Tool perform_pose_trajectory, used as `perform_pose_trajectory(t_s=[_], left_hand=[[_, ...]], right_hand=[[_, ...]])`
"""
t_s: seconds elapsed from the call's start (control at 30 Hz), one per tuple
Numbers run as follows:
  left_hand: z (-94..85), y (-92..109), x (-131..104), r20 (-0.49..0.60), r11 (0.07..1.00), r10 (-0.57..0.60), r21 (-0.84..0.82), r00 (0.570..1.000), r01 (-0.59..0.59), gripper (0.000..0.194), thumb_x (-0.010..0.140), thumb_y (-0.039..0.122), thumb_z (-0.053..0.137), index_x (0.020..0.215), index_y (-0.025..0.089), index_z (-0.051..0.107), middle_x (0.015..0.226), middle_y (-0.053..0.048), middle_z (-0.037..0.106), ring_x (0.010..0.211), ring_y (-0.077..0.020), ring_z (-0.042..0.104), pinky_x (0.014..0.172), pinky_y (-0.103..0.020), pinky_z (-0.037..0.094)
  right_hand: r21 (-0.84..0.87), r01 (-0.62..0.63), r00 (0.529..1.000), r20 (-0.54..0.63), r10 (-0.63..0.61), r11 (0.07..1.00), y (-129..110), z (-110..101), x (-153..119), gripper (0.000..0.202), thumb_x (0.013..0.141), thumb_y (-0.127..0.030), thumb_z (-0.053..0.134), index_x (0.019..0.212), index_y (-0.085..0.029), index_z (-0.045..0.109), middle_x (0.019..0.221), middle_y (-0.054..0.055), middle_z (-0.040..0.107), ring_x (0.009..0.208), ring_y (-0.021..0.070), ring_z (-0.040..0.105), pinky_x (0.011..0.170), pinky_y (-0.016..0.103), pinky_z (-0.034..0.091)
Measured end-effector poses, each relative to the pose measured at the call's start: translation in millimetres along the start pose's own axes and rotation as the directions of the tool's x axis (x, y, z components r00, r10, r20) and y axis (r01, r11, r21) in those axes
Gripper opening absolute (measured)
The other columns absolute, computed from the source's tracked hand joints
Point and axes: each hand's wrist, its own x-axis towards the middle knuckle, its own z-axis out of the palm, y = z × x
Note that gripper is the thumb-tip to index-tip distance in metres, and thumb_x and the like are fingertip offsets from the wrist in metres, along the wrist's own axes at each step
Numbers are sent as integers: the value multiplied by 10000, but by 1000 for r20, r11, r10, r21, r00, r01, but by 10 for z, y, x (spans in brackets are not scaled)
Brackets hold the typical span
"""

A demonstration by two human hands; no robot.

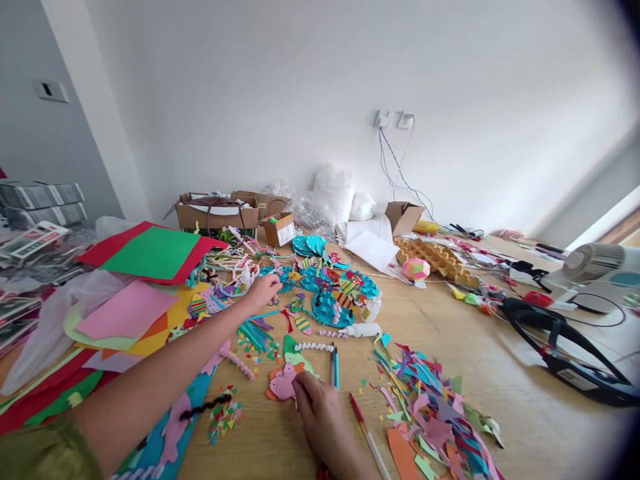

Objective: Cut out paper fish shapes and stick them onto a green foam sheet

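Observation:
My left hand (265, 291) reaches far across the table, its fingers curled together beside a white bottle (246, 276) and the blue decorated pieces (285, 277); whatever it may hold is too small to make out. My right hand (320, 410) is near the front, thumb and fingers pinched at the edge of a pink paper fish (283, 383). Under and behind that fish lie orange and green paper fish (299, 359). A white twisted pipe cleaner (313, 347) and a blue pen (335, 368) lie just beyond my right hand.
Paper scraps (435, 407) and a red-and-white pen (368, 433) lie right of my right hand. Coloured sheets (150, 252) are stacked at left. Cardboard boxes (217, 215) stand behind, an egg tray (435, 259) right of them. A black strap-like object (565, 353) lies far right.

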Motion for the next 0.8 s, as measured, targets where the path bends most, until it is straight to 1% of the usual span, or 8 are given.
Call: perform_pose_trajectory(t_s=[0.07,0.13,0.27,0.33,0.37,0.5,0.7,0.8], left_hand=[[-259,-105,-70,-79,999,14,46,997,-10,289,903,305,567,1156,167,571,1153,-83,608,945,-208,624,797,-409,540],[-622,-227,-121,-202,994,17,107,979,5,291,900,301,572,1156,164,571,1157,-83,608,953,-213,623,804,-414,537],[-1456,-466,-194,-488,961,28,255,873,111,334,902,315,566,1201,167,546,1212,-92,577,1016,-237,600,839,-446,522],[-1774,-569,-216,-559,924,36,334,829,185,341,898,310,573,1207,168,542,1227,-97,569,1035,-243,592,853,-459,515],[-1886,-616,-218,-564,903,48,378,824,206,346,896,311,576,1210,169,542,1234,-97,566,1042,-245,590,858,-462,512],[-2051,-759,-157,-540,802,67,529,839,276,355,893,314,579,1215,170,539,1245,-99,560,1056,-251,584,868,-470,506],[-1986,-824,-16,-523,642,30,663,852,385,373,893,329,577,1229,173,532,1261,-104,551,1081,-262,571,889,-491,490],[-1949,-842,11,-506,578,53,718,861,387,384,892,326,578,1242,178,523,1278,-106,539,1104,-272,557,905,-505,477]], right_hand=[[1,8,1000,2,-8,1000,-7,1,-3,275,926,-220,366,724,-196,552,607,23,627,529,142,566,517,203,341],[-15,16,1000,-5,-16,1000,-11,5,-7,277,924,-220,362,729,-195,556,615,29,634,536,146,575,519,207,344],[-31,42,999,-26,-42,999,0,14,-7,290,924,-226,348,731,-198,563,621,35,642,538,151,584,515,211,350],[-23,45,999,-27,-46,999,5,16,-3,296,928,-236,343,730,-199,561,611,34,636,534,151,579,516,211,356],[-21,41,999,-24,-41,999,5,16,-2,298,930,-237,342,731,-198,560,605,32,631,531,151,576,516,211,357],[-30,22,1000,-12,-22,999,9,21,4,288,926,-218,341,726,-200,547,611,31,620,529,150,569,511,210,349],[-48,17,1000,-1,-17,999,53,55,9,282,924,-212,351,696,-207,516,609,24,619,527,149,560,497,218,319],[-58,10,1000,4,-10,998,57,58,4,288,929,-217,356,683,-209,506,595,19,615,518,149,563,490,224,302]])
